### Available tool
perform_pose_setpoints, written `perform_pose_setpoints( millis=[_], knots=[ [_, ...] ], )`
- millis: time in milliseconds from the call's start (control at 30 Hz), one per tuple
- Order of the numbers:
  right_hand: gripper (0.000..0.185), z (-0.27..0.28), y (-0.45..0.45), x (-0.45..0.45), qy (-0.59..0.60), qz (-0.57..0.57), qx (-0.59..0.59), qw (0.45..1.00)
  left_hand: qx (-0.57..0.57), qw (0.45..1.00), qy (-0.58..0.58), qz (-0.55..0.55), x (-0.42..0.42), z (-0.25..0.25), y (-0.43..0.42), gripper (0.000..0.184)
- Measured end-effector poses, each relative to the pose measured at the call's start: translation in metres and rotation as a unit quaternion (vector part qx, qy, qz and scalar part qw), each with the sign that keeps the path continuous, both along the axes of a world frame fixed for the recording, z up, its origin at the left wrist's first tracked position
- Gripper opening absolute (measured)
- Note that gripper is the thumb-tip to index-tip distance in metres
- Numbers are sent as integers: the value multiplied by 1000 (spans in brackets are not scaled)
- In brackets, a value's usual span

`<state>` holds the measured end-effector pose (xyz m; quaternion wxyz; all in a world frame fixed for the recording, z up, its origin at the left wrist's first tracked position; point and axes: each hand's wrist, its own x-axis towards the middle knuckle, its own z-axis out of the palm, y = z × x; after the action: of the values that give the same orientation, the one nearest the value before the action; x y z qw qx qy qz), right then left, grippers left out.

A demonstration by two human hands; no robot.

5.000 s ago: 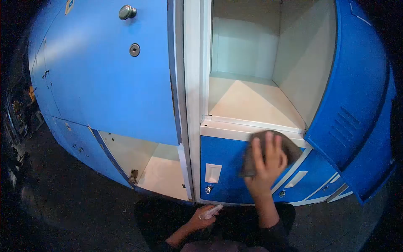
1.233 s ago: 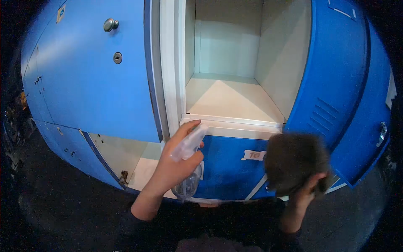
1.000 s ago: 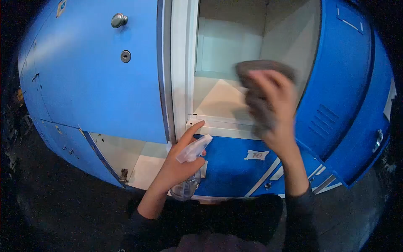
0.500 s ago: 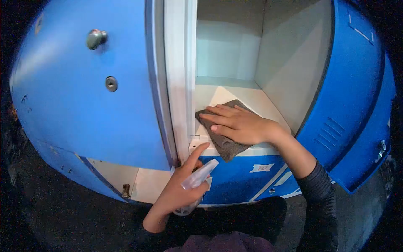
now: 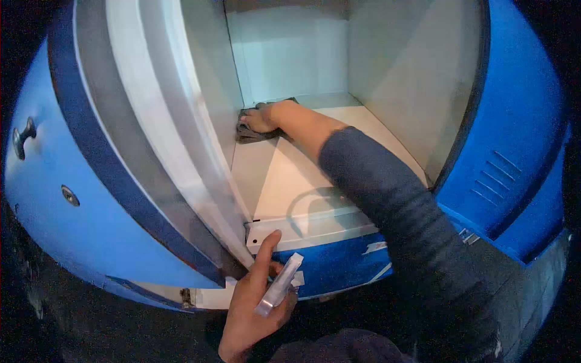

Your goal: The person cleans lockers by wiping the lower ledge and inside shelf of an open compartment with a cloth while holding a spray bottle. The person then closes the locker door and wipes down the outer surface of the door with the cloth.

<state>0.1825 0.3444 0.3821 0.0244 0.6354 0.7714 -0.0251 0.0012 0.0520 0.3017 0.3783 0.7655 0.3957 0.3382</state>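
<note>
My right hand (image 5: 265, 118) reaches deep into an open locker compartment and presses a dark grey cloth (image 5: 257, 134) onto its floor, at the back left corner against the side wall. The cloth is bunched around the fingers. Lower down, in front of the locker, my left hand (image 5: 257, 302) is closed around a spray bottle with a clear trigger head (image 5: 281, 284). Its index finger points up beside the compartment's front lip. The bottle's body is mostly hidden by the hand and the dark clothing.
At left a blue locker door (image 5: 91, 224) with a knob (image 5: 24, 138) and a lock stands partly open. Another blue door (image 5: 499, 175) with vent slots is swung open at right. The compartment's pale floor (image 5: 315, 157) ends in a raised white front lip (image 5: 321, 230).
My right hand has slid the cloth from the front of the compartment floor to the back left corner. The view has moved closer in. My left hand keeps the spray bottle.
</note>
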Motion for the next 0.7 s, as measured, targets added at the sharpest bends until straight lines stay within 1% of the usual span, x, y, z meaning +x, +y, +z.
perform_pose_setpoints(
  millis=[33,67,167,200,267,367,400,467,500,533,567,700],
  knots=[
    [54,7,1,-4,11,-36,-12,999,1,1000,2,5,0,1,0,79],
    [56,2,21,-4,-22,-45,-9,999,5,1000,3,13,2,2,0,79],
    [56,-1,12,0,-56,-8,96,994,5,1000,-12,17,4,0,3,79],
    [56,0,10,-2,-56,2,101,993,15,1000,-17,16,4,-1,3,79],
    [57,-3,2,-3,-55,16,103,993,29,999,-23,10,5,-4,4,79],
    [56,10,-32,-7,-49,56,26,997,28,999,-30,28,6,-8,1,78],
    [55,6,-31,-8,-33,47,29,998,42,998,-34,25,6,-12,2,78],
    [55,-4,-29,-13,-1,30,37,999,32,998,-42,30,7,-13,3,78],
    [55,-3,-42,-14,4,33,41,999,26,998,-45,32,7,-13,2,78],
    [55,-1,-63,-17,9,35,43,998,54,997,-36,29,6,-14,2,78],
    [55,0,-83,-21,14,38,46,998,56,997,-42,23,6,-15,2,79],
    [57,7,-148,-26,0,88,51,995,68,996,-57,6,3,-15,2,79]
  ],
)
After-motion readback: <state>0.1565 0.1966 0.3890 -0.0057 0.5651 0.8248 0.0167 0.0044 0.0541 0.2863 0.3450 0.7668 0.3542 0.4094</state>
